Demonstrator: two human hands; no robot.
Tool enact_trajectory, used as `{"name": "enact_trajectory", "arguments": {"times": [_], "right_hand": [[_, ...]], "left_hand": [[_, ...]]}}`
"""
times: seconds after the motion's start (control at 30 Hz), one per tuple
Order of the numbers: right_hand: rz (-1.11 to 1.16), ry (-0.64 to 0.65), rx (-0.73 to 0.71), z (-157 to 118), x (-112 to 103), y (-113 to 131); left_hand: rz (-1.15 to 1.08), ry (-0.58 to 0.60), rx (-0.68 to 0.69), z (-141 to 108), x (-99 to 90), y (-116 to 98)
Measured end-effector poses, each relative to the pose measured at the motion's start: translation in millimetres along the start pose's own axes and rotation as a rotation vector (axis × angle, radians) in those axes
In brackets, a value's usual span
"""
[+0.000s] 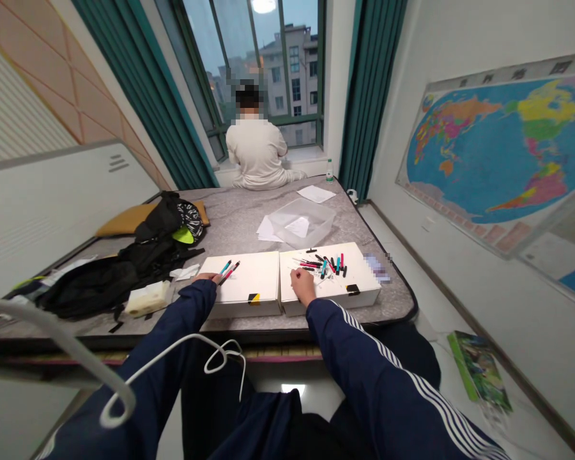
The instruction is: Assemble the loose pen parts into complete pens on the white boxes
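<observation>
Two white boxes lie side by side on the bed, the left box [256, 271] and the right box [364, 278]. Over the left box's near left corner, my left hand [209, 277] is closed around several pens [229, 271], with blue, red and dark ones sticking out. My right hand [303, 285] rests at the left part of the right box, fingers curled together; whatever they may pinch is hidden. Just beyond it, a loose heap of pens and caps [324, 264] in black, red and blue is spread over the right box.
A clear plastic bin [303, 220] and paper sheets [316, 193] lie behind the boxes. At left are a black backpack [124, 268] and a tissue pack [148, 298]. A white cable [182, 348] crosses my left arm. Another person [257, 150] sits at the window.
</observation>
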State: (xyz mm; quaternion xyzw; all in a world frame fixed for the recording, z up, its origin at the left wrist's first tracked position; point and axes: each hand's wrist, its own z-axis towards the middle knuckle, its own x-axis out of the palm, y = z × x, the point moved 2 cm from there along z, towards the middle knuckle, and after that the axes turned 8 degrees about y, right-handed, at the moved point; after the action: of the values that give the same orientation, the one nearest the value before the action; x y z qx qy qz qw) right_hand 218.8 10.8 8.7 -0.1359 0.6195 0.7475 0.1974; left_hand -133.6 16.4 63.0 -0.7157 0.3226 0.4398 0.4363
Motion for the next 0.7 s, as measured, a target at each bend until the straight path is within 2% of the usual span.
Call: {"name": "enact_trajectory", "arguments": {"times": [0.3,0.4,0.57,0.7], "right_hand": [[-0.015,0.032,-0.004,-1,-2,2],[-0.016,0.028,-0.003,-1,-2,1],[-0.024,0.023,-0.024,-1,-2,3],[-0.047,0.042,-0.021,-1,-1,5]], "left_hand": [[0.078,0.068,0.077,11,6.9,-7],[0.155,0.009,0.114,15,9.5,-9],[0.182,-0.065,0.088,21,14.1,-4],[0.158,-0.137,0.211,23,18.5,0]]}}
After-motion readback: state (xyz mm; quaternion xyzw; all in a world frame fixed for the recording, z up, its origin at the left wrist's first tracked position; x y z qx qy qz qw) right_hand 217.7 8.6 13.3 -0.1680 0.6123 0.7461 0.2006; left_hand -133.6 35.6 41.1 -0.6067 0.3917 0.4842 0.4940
